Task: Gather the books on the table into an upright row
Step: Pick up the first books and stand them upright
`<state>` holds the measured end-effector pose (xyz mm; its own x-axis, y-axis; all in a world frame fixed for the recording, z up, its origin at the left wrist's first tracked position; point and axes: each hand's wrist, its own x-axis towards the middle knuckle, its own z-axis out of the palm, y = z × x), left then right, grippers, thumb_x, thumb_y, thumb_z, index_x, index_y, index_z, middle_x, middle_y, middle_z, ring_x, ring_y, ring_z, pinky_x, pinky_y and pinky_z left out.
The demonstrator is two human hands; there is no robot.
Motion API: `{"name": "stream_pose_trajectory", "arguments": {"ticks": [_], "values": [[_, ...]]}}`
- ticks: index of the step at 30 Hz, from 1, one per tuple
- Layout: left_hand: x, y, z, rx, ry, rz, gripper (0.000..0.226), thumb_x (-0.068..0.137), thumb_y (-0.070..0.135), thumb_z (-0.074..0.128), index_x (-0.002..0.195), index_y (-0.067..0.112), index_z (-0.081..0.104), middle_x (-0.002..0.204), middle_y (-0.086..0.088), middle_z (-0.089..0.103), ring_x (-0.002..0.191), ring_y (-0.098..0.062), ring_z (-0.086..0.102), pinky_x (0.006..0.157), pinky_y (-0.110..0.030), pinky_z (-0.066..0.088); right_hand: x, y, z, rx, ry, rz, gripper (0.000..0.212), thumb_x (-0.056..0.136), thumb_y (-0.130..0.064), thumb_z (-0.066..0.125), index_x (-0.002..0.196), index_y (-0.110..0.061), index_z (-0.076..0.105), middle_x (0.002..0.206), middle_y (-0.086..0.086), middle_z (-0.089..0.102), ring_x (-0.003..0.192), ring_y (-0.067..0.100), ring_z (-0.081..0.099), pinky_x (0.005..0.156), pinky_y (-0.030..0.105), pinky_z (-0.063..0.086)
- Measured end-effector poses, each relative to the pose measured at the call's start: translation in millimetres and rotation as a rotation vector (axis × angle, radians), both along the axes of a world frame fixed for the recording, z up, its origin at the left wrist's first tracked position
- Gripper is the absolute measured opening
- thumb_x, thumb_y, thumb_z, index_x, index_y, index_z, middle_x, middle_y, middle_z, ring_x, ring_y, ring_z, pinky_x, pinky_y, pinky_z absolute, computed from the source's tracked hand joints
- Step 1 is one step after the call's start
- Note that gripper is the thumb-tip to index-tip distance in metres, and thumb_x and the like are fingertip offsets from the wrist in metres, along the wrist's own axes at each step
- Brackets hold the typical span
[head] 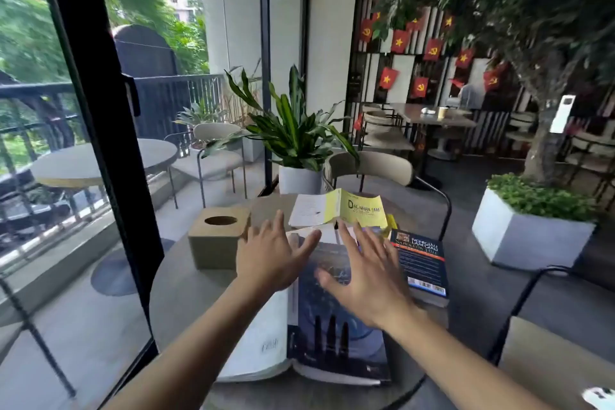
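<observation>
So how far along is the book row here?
Nothing is done: no book stands upright. The big open book, yellow book and dark book lie on the table. Left hand and right hand hover open, holding nothing. Everything remains.

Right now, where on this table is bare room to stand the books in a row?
Bare top lies near-left, bordered by the wooden box, the open book and the table's left rim. The far-right is crowded: yellow book and dark paperback lie close together. Both hands, left and right, hover open over the open book.
</observation>
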<state>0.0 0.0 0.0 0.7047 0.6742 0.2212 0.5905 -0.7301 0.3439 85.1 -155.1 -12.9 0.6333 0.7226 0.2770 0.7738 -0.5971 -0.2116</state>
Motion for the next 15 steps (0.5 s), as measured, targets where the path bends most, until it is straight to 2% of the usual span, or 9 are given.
{"name": "stream_pose_trajectory", "arguments": {"ticks": [4,7,9,11,13,15], "values": [[4,-3,-12,-0.198,0.210,0.072,0.085,0.085,0.077,0.036,0.128,0.007,0.057,0.130,-0.015,0.062,0.118,-0.035,0.056,0.090,-0.038,0.045,-5,2,-29,-0.116,0.036,-0.003,0.103,0.068,-0.083,0.009,0.155,-0.029,0.002,0.165,0.005,-0.001,0.151,0.021,-0.005,0.121,0.049,-0.002],[7,-7,-16,-0.197,0.239,0.081,0.065,0.089,0.065,0.049,0.118,0.009,0.062,0.122,-0.012,0.066,0.109,-0.031,0.063,0.083,-0.033,0.047,-6,5,-47,-0.177,0.054,0.012,0.107,0.067,-0.091,0.002,0.155,-0.029,0.009,0.164,0.006,-0.005,0.151,0.021,-0.010,0.119,0.050,-0.007],[7,-9,-18,-0.149,0.219,0.086,0.048,0.093,0.049,0.049,0.116,0.008,0.062,0.120,-0.013,0.067,0.107,-0.031,0.064,0.081,-0.032,0.047,-8,7,-52,-0.152,0.028,0.032,0.100,0.073,-0.087,0.009,0.154,-0.030,0.014,0.165,0.007,-0.003,0.151,0.021,-0.009,0.116,0.047,-0.012],[5,-12,-16,-0.142,0.183,0.093,0.039,0.096,0.036,0.046,0.115,0.005,0.061,0.121,-0.015,0.066,0.109,-0.033,0.062,0.083,-0.034,0.048,-13,9,-57,-0.104,-0.013,0.050,0.090,0.076,-0.079,0.022,0.150,-0.028,0.031,0.163,0.011,0.013,0.151,0.025,0.005,0.111,0.045,-0.010],[-3,-13,-9,-0.152,0.098,0.107,0.035,0.096,0.032,0.045,0.109,0.004,0.061,0.118,-0.017,0.065,0.107,-0.036,0.061,0.084,-0.035,0.048,-16,13,-59,-0.029,-0.058,0.086,0.078,0.079,-0.074,0.031,0.138,-0.026,0.051,0.152,0.014,0.040,0.144,0.030,0.032,0.109,0.046,0.002],[-16,-11,0,-0.159,-0.017,0.119,0.030,0.095,0.032,0.045,0.094,0.005,0.060,0.108,-0.019,0.066,0.099,-0.038,0.061,0.080,-0.038,0.049,-19,16,-55,0.052,-0.099,0.132,0.068,0.083,-0.070,0.034,0.129,-0.026,0.056,0.137,0.007,0.055,0.133,0.027,0.046,0.106,0.044,0.013]]}}
